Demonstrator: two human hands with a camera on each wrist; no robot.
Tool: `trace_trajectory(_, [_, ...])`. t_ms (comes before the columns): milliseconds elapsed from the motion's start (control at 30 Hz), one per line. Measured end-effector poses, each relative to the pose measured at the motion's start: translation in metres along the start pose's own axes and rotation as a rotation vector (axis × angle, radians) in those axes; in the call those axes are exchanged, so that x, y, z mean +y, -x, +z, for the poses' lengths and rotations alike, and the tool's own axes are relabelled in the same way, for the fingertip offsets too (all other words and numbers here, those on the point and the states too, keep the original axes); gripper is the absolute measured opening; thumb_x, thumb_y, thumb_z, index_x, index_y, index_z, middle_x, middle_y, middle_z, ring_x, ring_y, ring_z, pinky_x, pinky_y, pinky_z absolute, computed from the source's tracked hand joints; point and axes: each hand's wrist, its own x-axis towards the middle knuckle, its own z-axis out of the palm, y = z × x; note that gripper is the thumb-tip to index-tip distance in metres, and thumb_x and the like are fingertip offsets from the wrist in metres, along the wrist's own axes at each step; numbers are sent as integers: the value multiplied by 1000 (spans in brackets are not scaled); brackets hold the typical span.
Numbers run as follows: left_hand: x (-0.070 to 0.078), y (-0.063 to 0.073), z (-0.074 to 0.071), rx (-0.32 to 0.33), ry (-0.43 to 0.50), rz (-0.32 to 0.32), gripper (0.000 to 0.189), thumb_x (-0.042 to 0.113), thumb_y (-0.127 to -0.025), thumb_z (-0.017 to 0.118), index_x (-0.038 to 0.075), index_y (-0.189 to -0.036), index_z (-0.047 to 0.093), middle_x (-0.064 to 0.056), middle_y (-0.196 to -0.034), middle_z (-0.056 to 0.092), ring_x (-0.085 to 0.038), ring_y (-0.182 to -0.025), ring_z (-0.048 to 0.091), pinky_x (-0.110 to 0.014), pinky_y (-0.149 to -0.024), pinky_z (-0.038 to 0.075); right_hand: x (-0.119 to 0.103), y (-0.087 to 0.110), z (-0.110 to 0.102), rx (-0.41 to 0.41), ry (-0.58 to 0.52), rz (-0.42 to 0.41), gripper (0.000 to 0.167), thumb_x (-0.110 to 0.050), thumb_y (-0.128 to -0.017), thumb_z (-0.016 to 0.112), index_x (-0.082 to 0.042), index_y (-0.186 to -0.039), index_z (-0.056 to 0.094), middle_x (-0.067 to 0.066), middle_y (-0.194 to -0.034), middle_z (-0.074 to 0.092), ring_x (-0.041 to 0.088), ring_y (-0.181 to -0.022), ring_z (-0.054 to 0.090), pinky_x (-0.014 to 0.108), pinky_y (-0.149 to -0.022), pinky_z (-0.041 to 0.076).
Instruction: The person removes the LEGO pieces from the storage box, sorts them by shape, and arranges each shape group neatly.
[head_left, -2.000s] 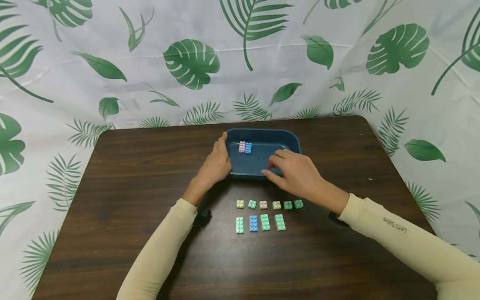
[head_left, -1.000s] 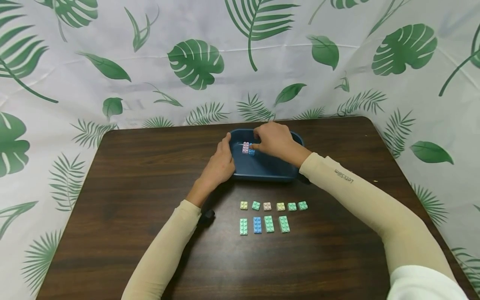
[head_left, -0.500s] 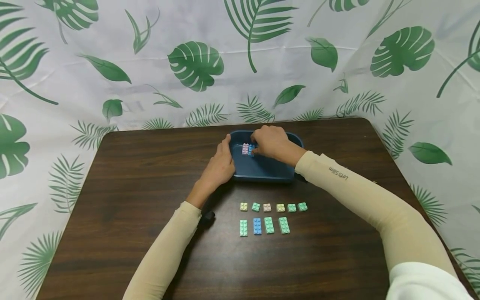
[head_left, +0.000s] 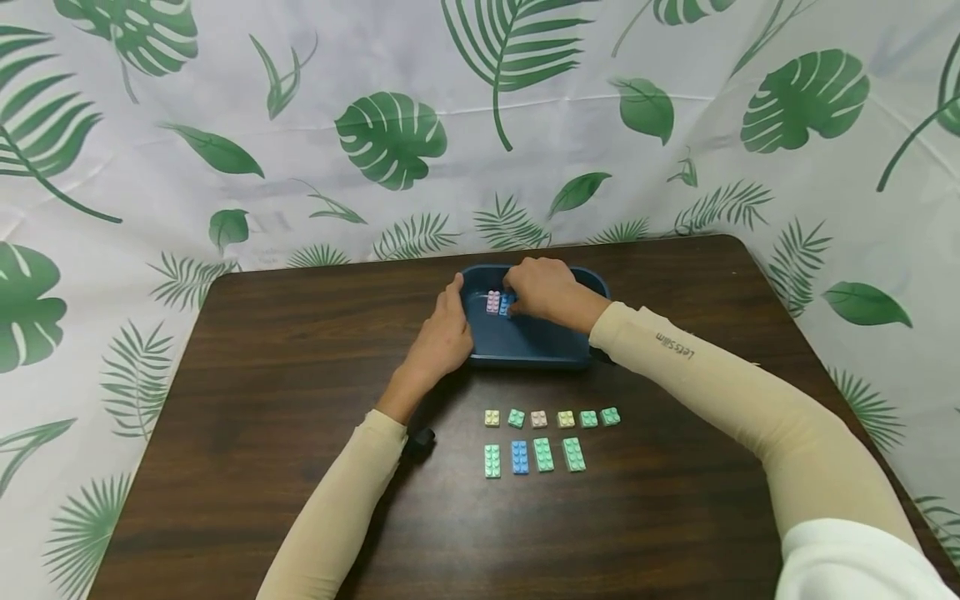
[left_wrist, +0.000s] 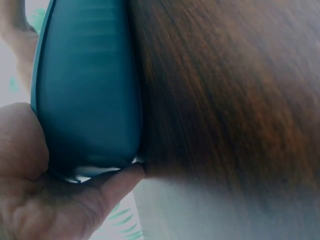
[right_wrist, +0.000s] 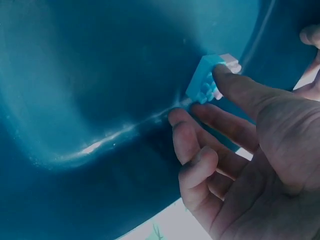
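Note:
In the head view, a dark blue tray (head_left: 525, 361) holds a pink brick (head_left: 492, 302) and a blue brick (head_left: 506, 303) side by side near its left end. My right hand (head_left: 551, 290) reaches into it, and thumb and forefinger pinch the blue brick. In the right wrist view the thumb lies on this blue brick (right_wrist: 202, 79), with a pink brick (right_wrist: 231, 62) just behind it; the other fingers are bent. Against the tray's left end, my left hand (head_left: 441, 333) holds the wall; the left wrist view shows its thumb side at the rim.
On the brown wooden table (head_left: 300, 367), before the tray, lie two rows of bricks: several small square ones, including a pink one (head_left: 538, 419), and several longer ones, including a blue one (head_left: 520, 457). A leaf-patterned cloth (head_left: 300, 133) hangs behind the table.
The right hand has moved from the tray's front right to the blue brick, and its fingers have closed in on it. The left hand has stayed at the tray's end.

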Motion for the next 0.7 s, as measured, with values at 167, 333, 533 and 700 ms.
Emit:
trace_trajectory(167, [-2, 2, 2, 1, 2, -5, 73, 11, -108, 40, 13, -171, 2, -21, -173, 24, -46, -141, 53, -59, -116, 45, -2, 0, 3, -13, 25, -25, 36, -40, -98, 76, -15, -124, 76, 4, -104, 78, 22, -84, 71, 42, -77, 62])
trace_trajectory(333, [-2, 2, 5, 5, -1, -8, 72, 11, -109, 40, 13, -171, 4, -20, -173, 25, -44, -145, 50, -58, -118, 44, -1, 3, 4, -24, 42, -11, 33, -37, -98, 75, -13, -120, 75, 5, -97, 73, 22, -82, 68, 41, -74, 59])
trace_trajectory(533, [-1, 0, 5, 8, 1, 0, 74, 11, -108, 43, 12, -171, 3, -21, -173, 24, -43, -145, 51, -58, -118, 45, 1, 10, 0, -26, 41, -6, 44, -43, -96, 77, -11, -126, 73, 6, -104, 75, 22, -84, 70, 42, -76, 61])
trace_trajectory(700, [-1, -1, 2, 15, -4, 4, 75, 10, -108, 44, 12, -171, 3, -22, -172, 25, -45, -141, 53, -59, -115, 47, 1, 23, -5, -10, 53, -26, 50, -47, -94, 77, -11, -128, 72, 5, -101, 74, 22, -82, 68, 42, -73, 59])
